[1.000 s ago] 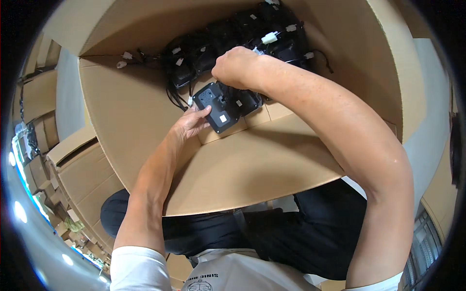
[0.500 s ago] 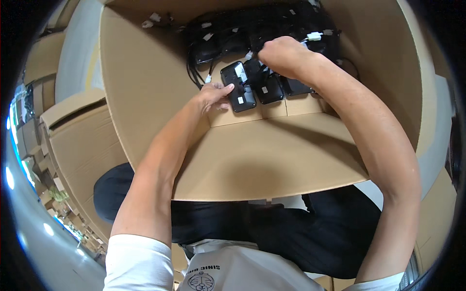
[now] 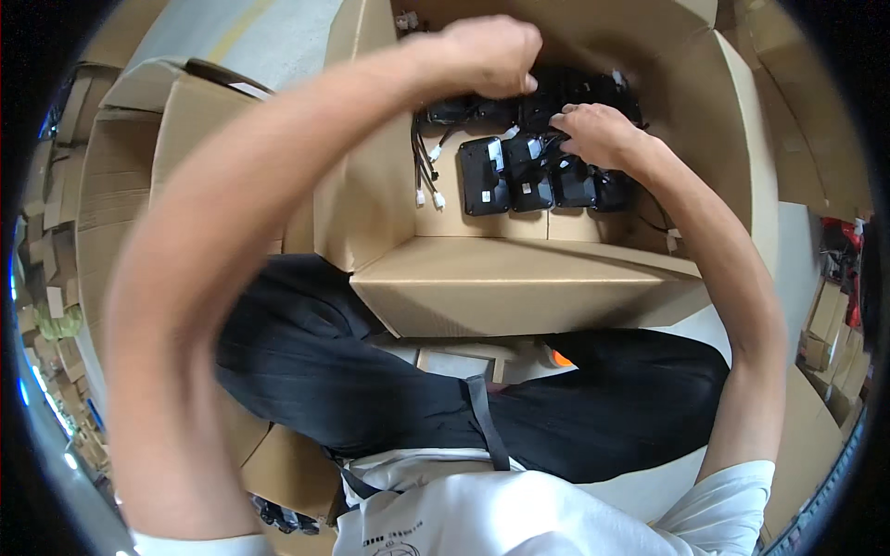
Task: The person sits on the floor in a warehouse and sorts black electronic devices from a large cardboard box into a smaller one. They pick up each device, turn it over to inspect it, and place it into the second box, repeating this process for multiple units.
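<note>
Flat black rectangular devices with small white labels lie in a row inside a cardboard box (image 3: 528,298). The leftmost device (image 3: 485,178) lies flat beside a second device (image 3: 531,185), and a third device (image 3: 573,183) is farther right. My right hand (image 3: 603,134) is over the far ends of this row, its bent fingers around black cable (image 3: 554,139). My left hand (image 3: 491,57) is raised above the far part of the box, slightly blurred, with its fingers curled. Whatever it may hold is hidden.
More black devices (image 3: 547,88) with cables fill the box's far side. Black leads with white connectors (image 3: 429,197) lie at its left. Another open carton (image 3: 125,167) stands to the left. My legs in dark trousers (image 3: 408,398) are on the near side.
My left hand has let go of the leftmost device and risen over the box's far side. My right hand remains over the row, its fingers less tightly closed. The view has shifted.
</note>
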{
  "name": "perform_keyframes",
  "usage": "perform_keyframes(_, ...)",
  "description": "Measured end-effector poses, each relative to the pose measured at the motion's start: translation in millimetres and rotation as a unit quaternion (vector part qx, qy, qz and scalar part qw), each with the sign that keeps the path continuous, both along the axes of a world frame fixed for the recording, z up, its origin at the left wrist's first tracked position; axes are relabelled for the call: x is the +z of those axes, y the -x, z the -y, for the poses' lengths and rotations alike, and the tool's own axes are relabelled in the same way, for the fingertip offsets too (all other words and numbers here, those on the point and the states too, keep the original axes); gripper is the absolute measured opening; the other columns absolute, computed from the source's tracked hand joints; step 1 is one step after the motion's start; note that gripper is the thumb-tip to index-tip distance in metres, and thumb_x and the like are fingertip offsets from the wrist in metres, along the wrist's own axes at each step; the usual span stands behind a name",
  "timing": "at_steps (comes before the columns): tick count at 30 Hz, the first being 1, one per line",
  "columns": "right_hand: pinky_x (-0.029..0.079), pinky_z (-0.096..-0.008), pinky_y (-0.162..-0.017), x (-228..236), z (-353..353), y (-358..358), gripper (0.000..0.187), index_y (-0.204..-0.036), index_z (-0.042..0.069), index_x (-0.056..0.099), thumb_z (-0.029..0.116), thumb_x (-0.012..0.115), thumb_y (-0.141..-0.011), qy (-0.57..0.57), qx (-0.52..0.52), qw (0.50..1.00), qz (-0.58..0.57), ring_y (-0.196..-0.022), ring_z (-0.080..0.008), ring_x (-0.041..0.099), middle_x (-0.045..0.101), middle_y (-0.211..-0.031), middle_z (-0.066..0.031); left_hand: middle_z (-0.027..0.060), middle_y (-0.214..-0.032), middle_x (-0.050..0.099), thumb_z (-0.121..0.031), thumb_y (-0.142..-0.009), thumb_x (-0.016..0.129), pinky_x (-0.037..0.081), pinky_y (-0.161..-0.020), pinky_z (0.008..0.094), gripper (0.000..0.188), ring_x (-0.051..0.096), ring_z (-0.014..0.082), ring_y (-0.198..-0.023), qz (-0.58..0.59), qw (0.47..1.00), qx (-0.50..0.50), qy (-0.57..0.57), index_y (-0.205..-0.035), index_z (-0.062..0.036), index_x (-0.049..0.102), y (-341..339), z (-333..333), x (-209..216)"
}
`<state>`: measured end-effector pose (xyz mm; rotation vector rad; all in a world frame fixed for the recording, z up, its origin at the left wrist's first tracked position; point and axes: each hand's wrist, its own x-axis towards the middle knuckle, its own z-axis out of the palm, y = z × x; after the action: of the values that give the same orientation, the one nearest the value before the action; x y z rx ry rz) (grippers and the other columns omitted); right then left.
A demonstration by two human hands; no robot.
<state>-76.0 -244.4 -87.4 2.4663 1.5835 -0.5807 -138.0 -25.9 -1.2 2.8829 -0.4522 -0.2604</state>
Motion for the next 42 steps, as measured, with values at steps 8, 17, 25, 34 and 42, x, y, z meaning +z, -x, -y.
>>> perform_keyframes(8, 0.055, -0.0442, -0.095, 116, -11, 144, 0.058, -0.127, -0.003, 0.063, 0.043, 0.073, -0.093, -0.086, 0.032, 0.921, -0.378, -0.107, -0.0385, 0.068, 0.069, -0.113, -0.0222, 0.0076, -0.112, 0.071, -0.040, -0.105, 0.058, 0.052, -0.093, 0.0333, 0.044, 0.067, 0.0150, -0.105, 0.259, 0.909, 0.287, 0.158, -0.128, -0.0040, 0.066, 227, -272, 184)
perform_keyframes(17, 0.056, -0.0458, -0.086, 97, -8, 172, 0.047, -0.118, 0.001, 0.060, 0.034, 0.075, -0.088, -0.098, 0.054, 0.965, -0.236, -0.100, -0.0361, 0.067, 0.066, -0.101, -0.0155, 0.0240, -0.140, 0.058, -0.030, -0.101, 0.061, 0.046, -0.106, 0.0458, 0.048, 0.056, 0.0309, -0.127, -0.158, 0.830, 0.484, 0.230, -0.137, 0.0012, 0.057, 433, -381, -90)
perform_keyframes(25, 0.057, -0.0433, -0.082, 100, -10, 174, 0.049, -0.119, 0.004, 0.059, 0.035, 0.077, -0.085, -0.061, 0.033, 0.973, -0.220, -0.097, -0.0322, 0.068, 0.066, -0.101, -0.0127, 0.0273, -0.138, 0.056, -0.032, -0.099, 0.062, 0.046, -0.105, 0.0505, 0.046, 0.055, 0.0386, -0.126, -0.293, 0.818, 0.451, 0.205, -0.131, 0.0008, 0.061, 433, -317, -237)
perform_keyframes(34, 0.057, -0.0433, -0.075, 107, -34, 176, 0.058, -0.126, 0.004, 0.060, 0.032, 0.081, -0.080, -0.054, 0.053, 0.977, -0.201, -0.093, -0.0321, 0.069, 0.068, -0.106, -0.0142, 0.0311, -0.136, 0.055, -0.033, -0.097, 0.063, 0.045, -0.104, 0.0558, 0.044, 0.054, 0.0472, -0.125, -0.207, 0.859, 0.437, 0.170, -0.125, 0.0005, 0.064, 388, -254, -322)
perform_keyframes(42, 0.057, -0.0441, -0.080, 104, -28, 187, 0.061, -0.119, 0.003, 0.065, 0.032, 0.090, -0.071, -0.067, 0.062, 0.980, -0.176, -0.093, -0.0312, 0.069, 0.070, -0.104, -0.0124, 0.0339, -0.140, 0.050, -0.042, -0.093, 0.067, 0.045, -0.106, 0.0574, 0.059, 0.049, 0.0483, -0.132, -0.034, 0.725, 0.661, 0.188, -0.131, 0.0013, 0.058, 370, -225, -367)
